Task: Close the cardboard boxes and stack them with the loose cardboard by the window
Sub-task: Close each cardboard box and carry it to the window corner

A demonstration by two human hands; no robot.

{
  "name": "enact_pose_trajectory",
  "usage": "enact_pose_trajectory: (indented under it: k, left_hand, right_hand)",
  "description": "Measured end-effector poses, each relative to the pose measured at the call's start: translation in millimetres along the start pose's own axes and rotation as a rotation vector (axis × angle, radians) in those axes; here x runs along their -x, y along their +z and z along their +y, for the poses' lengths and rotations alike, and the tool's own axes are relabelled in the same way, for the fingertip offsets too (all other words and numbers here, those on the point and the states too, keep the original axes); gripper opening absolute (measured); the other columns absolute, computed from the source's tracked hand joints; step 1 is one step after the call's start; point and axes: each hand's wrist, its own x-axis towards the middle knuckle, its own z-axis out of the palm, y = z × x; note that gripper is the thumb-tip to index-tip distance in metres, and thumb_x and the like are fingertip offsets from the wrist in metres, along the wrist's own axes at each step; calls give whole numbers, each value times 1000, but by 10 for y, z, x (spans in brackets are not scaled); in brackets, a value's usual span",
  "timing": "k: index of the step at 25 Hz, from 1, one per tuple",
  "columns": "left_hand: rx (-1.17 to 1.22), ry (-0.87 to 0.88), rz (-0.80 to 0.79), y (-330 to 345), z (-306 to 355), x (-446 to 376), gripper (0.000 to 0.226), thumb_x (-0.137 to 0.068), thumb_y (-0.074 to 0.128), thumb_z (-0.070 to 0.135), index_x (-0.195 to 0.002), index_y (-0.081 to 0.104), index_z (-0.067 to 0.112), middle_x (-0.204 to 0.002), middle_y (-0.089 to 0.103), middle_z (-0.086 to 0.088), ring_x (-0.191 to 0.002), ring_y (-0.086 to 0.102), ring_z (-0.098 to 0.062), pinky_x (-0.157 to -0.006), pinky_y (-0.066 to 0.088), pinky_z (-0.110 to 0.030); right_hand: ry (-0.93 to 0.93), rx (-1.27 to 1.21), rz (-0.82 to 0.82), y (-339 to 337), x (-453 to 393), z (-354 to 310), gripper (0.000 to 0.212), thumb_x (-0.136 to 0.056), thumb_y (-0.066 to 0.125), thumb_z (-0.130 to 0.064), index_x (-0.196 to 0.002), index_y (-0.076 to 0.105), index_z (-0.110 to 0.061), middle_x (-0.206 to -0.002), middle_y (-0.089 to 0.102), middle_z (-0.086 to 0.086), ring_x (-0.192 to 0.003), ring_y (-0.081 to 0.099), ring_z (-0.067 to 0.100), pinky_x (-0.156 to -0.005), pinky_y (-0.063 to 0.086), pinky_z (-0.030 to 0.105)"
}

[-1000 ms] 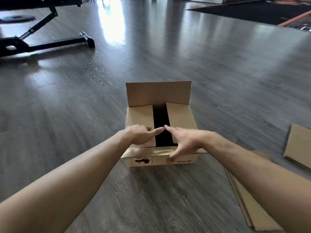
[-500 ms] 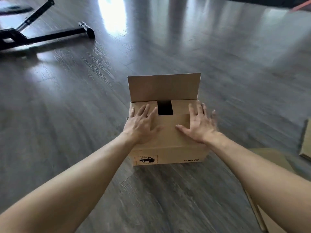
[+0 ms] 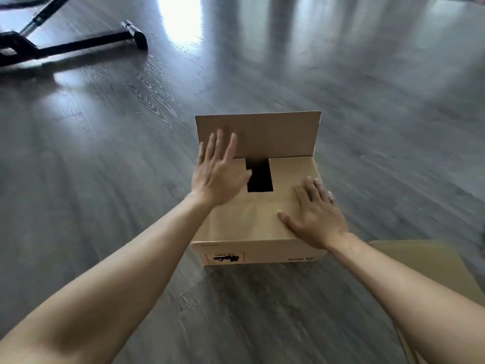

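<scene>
Box: a brown corrugated cardboard box [image 3: 258, 227] stands on the dark grey wood-grain floor [image 3: 105, 158], straight ahead of the person and between the two forearms.
Flaps: the near flap lies folded down flat over the top; the far flap [image 3: 273, 134] stands upright at the back edge; a dark rectangular gap [image 3: 259, 176] shows between the side flaps beneath.
Markings: the near side wall bears a black-and-white label [image 3: 225, 257] and a small printed logo [image 3: 300, 258], both upside down from this view.
Left hand: the left hand [image 3: 217, 172] is over the box's far-left corner, its fingers [image 3: 219, 143] straight and slightly spread, their tips in front of the upright far flap; whether they touch the flap I cannot tell, as the hand is blurred.
Right hand: the right hand [image 3: 316, 214] rests palm-down on the folded near flap near the right edge, fingers straight and close together, thumb spread toward the middle.
Loose cardboard: a flat brown cardboard sheet [image 3: 430, 261] lies on the floor just right of the box, partly hidden by the right forearm.
Background: a black metal frame with tube legs [image 3: 78, 44] lies on the floor at far left, well apart from the box; bright light reflects off the floor beyond.
</scene>
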Motion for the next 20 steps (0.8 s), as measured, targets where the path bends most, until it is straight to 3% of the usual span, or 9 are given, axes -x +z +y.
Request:
enact_pose_trajectory:
  k: [3,8,11,15,18,20]
  left_hand:
    - [31,-42,141,-278,-60,-447,93,-92,45,68,-162,6,20,-168,-1,-15,-155,-4,-29,-124,-6,-45]
    - [-27,-149,-114,-472,-107,-674,96,-89,23,83,-161,3,25,-168,9,-12,-155,-3,-25,-123,-9,-50]
    - [-87,-127,-97,-441,5,-536,95,-89,25,82,-161,10,23,-162,21,-16,-153,6,-30,-124,-7,-50]
    - [-173,-61,58,-395,121,-195,87,-89,40,75,-155,33,18,-140,45,-14,-138,29,-36,-122,9,-53]
    - [-165,4,47,-261,133,147,80,-88,47,70,-148,41,17,-141,50,-8,-135,38,-30,-119,17,-50]
    - [-162,29,2,-171,111,315,79,-88,47,70,-147,41,18,-147,47,-5,-140,36,-27,-120,16,-49]
  right_hand:
    - [-15,-16,19,14,17,3,100,-81,11,-86,-157,14,-22,-167,-3,9,-153,-8,24,-124,6,49]
    - [-35,-20,27,14,26,2,98,-82,12,-85,-157,17,-21,-167,0,9,-153,-6,24,-124,5,49]
    - [-40,-20,35,-24,71,-15,98,-83,14,-85,-157,18,-20,-166,6,12,-153,1,28,-123,10,53]
    - [-65,51,345,-82,145,-65,100,-80,42,-78,-152,32,-9,-159,24,23,-143,28,41,-112,29,58]
    - [-92,19,501,-78,134,-27,106,-79,49,-74,-156,24,-5,-162,15,24,-147,20,43,-114,25,59]
    - [-90,5,497,-88,91,26,109,-79,51,-76,-157,20,-6,-163,11,23,-149,15,42,-117,19,58]
